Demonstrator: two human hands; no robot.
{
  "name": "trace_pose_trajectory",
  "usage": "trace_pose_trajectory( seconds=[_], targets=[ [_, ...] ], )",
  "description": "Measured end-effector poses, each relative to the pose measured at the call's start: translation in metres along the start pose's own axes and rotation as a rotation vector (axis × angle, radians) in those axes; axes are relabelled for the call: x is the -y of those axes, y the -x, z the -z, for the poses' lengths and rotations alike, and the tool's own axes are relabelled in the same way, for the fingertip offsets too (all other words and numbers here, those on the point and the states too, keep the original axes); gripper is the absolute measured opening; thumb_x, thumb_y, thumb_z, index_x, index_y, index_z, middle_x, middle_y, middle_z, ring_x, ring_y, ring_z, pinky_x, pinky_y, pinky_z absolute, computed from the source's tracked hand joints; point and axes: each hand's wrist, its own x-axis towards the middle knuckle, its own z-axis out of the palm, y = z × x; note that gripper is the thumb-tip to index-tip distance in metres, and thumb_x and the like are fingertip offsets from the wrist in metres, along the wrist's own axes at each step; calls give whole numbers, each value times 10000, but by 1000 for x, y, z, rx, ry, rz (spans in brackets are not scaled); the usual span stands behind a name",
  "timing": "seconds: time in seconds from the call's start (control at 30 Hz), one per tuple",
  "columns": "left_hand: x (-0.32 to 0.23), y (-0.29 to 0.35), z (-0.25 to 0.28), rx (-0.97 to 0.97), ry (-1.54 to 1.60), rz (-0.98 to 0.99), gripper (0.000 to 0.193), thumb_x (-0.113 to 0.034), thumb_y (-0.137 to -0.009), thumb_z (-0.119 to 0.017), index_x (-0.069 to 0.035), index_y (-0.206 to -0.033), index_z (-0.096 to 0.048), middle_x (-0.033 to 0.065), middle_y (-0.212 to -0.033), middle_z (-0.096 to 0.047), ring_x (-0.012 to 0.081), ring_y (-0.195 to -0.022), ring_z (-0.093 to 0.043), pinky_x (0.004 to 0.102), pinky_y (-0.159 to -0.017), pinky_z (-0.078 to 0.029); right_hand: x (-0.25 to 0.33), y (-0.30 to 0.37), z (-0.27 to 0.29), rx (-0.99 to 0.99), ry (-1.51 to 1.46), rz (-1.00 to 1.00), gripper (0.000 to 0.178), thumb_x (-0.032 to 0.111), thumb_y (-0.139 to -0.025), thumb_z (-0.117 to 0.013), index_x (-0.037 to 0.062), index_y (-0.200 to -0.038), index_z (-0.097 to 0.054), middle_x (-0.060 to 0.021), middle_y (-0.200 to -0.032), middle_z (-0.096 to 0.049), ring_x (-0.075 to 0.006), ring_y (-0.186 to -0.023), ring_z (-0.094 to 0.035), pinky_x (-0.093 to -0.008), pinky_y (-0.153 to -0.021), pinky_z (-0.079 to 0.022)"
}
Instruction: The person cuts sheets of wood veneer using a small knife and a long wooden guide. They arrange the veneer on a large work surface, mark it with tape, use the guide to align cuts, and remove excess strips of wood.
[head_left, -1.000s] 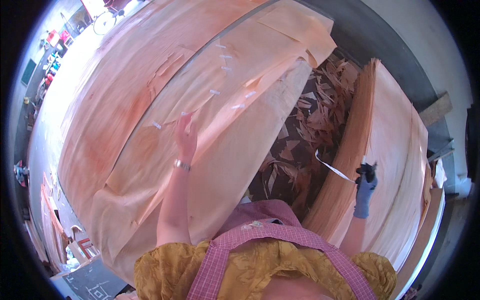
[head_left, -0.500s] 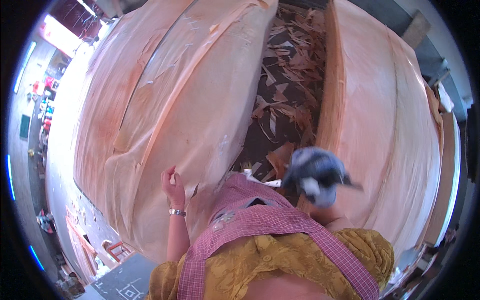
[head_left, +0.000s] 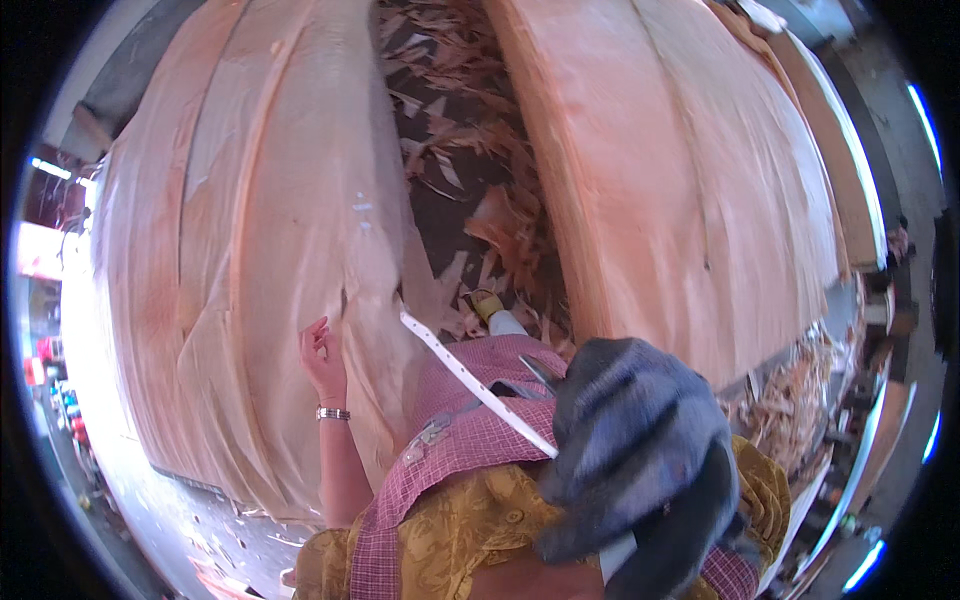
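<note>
My left hand (head_left: 323, 365), bare with a metal wristwatch (head_left: 333, 413), is held over the near part of the left stack of thin wood veneer sheets (head_left: 320, 180). Its fingers are loosely bent and apart, with nothing seen in them. A blue-grey glove covers my right hand (head_left: 640, 450), large and close to the camera. A white perforated tape (head_left: 470, 383) stretches from the near right edge of the left stack to this glove, which is closed on it. From the glove's upper left pokes a dark pointed metal tip (head_left: 538, 372); the rest of that tool is hidden.
To the right stands a second thick veneer stack (head_left: 660, 180). Torn veneer scraps (head_left: 510, 235) litter the dark floor between the stacks, near my shoe (head_left: 486, 304). More scraps (head_left: 795, 400) lie beyond the right stack's near end.
My gloved right hand has come up closer to the camera, and the white tape now runs taut from the left stack to it. The view has turned to the right.
</note>
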Motion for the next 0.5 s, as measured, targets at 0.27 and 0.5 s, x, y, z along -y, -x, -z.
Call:
trace_pose_trajectory(
  seconds=[0.27,0.5],
  targets=[
    [36,116,47,103,-111,137,302,17,-869,-531,-2,-1162,-601,145,-1140,-608,265,-1046,-598,351,-871,-498,56,263,161,0,1293,-990,256,167,-902,-612,90,-1144,-651,-160,-1116,-645,-357,-1033,-616,-397,-858,-508],
    [65,221,72,-41,-749,187,482,-199,-940,-513,-54,-1396,-449,178,-1459,-424,329,-1370,-369,458,-1136,-273,99,381,337,165,1919,-1575,298,327,-963,-474,124,-1129,-617,-196,-1124,-629,-389,-1034,-598,-497,-888,-467]
  ],
)
